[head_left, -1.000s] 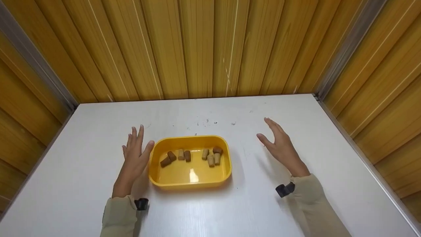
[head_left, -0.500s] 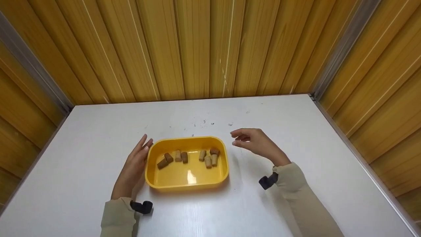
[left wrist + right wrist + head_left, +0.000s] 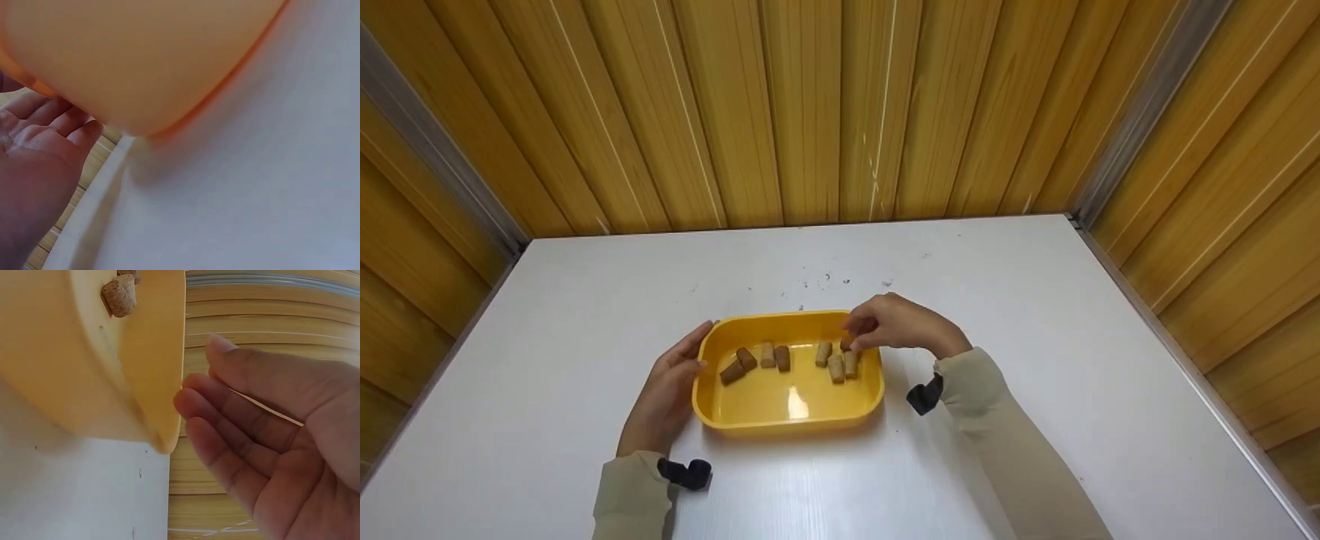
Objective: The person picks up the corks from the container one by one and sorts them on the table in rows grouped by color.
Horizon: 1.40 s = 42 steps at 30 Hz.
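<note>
1. The left hand (image 3: 663, 386) rests against the outside of the yellow tray (image 3: 742, 403) at its left end, fingers relaxed along the wall, thumb at the rim.
2. Over to the right hand (image 3: 904, 322), hanging above the tray's far right corner: fingers loosely bent, thumb and fingertips apart with a gap between them.
3. Right by those fingertips sits a dark brown piece (image 3: 845, 343), partly hidden by the hand; whether they touch, one cannot tell.
4. Just nearer and to its left, three pale pieces (image 3: 836, 369) lie clustered inside the tray.
5. Across in the tray's left half, four more: two brown pieces (image 3: 733, 372) end to end, then a pale one (image 3: 767, 355) beside another brown one (image 3: 783, 358).
6. Under it all, the white table (image 3: 585, 322), with dark specks (image 3: 846, 281) beyond the tray's far side.
7. Beige sleeves (image 3: 1020, 450) cover both forearms, and a wood-grained wall (image 3: 802, 112) rises at the far edge.
</note>
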Available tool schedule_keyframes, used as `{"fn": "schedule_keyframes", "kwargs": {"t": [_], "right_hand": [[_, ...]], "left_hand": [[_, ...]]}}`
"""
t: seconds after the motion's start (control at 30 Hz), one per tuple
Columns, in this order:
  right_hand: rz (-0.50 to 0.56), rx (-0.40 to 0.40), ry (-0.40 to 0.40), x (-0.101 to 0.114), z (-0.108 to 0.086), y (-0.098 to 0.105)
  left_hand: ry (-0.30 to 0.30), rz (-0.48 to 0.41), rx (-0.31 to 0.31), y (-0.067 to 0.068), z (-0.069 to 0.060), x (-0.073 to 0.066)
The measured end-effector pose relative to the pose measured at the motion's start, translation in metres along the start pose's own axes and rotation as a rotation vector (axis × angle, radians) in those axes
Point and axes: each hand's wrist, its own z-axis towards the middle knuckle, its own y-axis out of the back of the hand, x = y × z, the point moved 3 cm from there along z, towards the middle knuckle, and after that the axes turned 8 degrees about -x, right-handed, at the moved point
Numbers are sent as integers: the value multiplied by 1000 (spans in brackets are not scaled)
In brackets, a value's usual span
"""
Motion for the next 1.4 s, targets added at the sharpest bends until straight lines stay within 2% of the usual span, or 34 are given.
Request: {"fn": "schedule_keyframes", "kwargs": {"t": [0.17,0.43,0.67,0.83,1.03,1.4], "right_hand": [[-96,65,-45,9,16,-9],[-178,137,-222,14,34,-22],[-151,182,-348,14,41,-32],[-155,177,-392,14,43,-36],[-127,185,-410,12,45,-41],[-64,267,-309,13,50,-58]], "left_hand": [[-10,-23,16,2,1,1],[-28,-56,34,6,1,4],[-48,-35,30,8,1,6],[-52,-29,15,7,1,6],[-53,-28,16,8,1,6],[-63,-21,21,6,0,6]]}}
